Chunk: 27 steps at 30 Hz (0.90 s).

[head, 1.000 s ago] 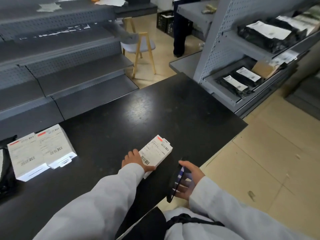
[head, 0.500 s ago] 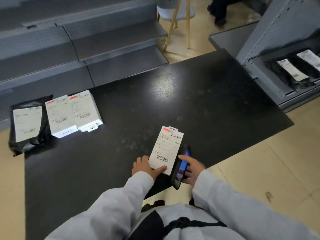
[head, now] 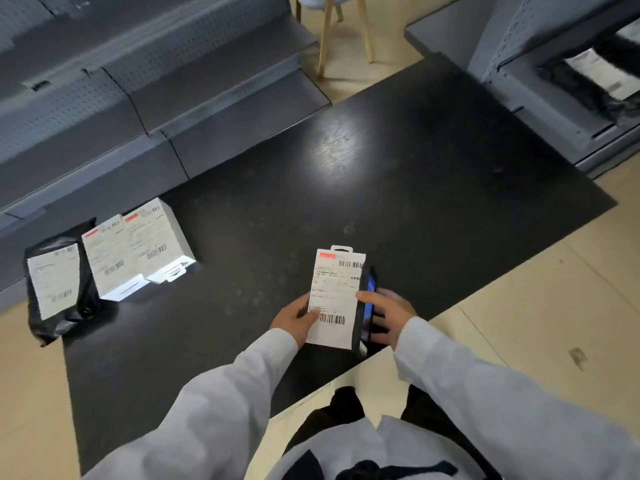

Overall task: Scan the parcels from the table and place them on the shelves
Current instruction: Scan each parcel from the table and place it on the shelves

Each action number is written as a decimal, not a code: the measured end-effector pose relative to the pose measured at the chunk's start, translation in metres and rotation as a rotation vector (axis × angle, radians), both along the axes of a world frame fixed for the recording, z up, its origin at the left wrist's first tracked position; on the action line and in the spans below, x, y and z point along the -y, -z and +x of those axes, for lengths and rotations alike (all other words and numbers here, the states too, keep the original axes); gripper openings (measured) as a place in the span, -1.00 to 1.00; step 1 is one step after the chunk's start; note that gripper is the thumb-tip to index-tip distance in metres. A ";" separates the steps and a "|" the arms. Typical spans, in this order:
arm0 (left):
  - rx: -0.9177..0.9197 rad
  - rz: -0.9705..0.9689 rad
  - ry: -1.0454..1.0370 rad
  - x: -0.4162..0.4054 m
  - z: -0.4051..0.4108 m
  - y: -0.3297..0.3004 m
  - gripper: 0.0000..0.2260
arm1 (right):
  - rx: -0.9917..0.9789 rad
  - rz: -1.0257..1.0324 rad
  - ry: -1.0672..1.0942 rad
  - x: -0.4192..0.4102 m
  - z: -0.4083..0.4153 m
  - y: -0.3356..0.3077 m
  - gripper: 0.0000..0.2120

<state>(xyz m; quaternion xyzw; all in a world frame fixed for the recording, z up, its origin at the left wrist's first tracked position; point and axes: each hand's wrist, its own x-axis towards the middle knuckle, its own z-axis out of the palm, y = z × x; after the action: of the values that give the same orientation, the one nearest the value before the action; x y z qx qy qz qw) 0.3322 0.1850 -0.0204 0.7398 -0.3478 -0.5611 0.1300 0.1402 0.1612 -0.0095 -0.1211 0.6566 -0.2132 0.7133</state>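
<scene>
1. The person stands at the near edge of a black table point(head: 398, 174), both arms in pale grey sleeves reaching over it.
2. The left hand point(head: 296, 318) grips a flat white box point(head: 334, 299) by its lower left edge, thumb pressed on the label just beside the lower barcode. The box is held label up over the near edge of the table; whether it touches the table I cannot tell.
3. The box carries a red patch and a second barcode at its far end, with a hang tab sticking out past that.
4. The right hand point(head: 389, 315) holds a dark phone point(head: 366, 304) on edge, its blue screen facing right, the thumb hooked over its left side. The phone stands right against the right edge of the box.
5. The two hands are close together, with only the box and phone between them.
6. At the far left of the table lie two more white boxes point(head: 138, 251) side by side, touching, and just left of them a black bag point(head: 59, 282) with a white label, overhanging the table's left edge.
7. Grey shelves point(head: 145, 98) run behind the table on the left; another shelf unit point(head: 540, 98) at the right holds dark parcels, blurred.
8. Wooden chair legs point(head: 327, 36) stand on the beige floor beyond the table.
</scene>
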 end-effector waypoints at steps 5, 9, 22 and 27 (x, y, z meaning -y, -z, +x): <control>-0.217 -0.020 -0.046 0.010 -0.044 -0.022 -0.66 | 0.028 -0.085 0.046 -0.007 -0.070 -0.019 -0.49; -0.357 0.004 0.075 0.027 -0.100 -0.050 -0.60 | 0.027 -0.182 0.156 -0.026 -0.147 -0.053 -0.42; -0.485 -0.026 0.663 0.090 -0.329 -0.140 -0.56 | 0.033 -0.498 0.512 -0.093 -0.355 -0.135 -0.26; -0.531 -0.080 0.796 0.108 -0.417 -0.161 -0.55 | 0.108 -0.627 0.609 -0.109 -0.428 -0.140 -0.17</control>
<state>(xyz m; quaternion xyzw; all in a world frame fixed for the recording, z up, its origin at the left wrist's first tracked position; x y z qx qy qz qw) -0.0844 0.0767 0.1404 0.3748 -0.5802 -0.7229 0.0176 -0.2874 0.2701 0.1307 -0.1212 0.5278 -0.6086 0.5799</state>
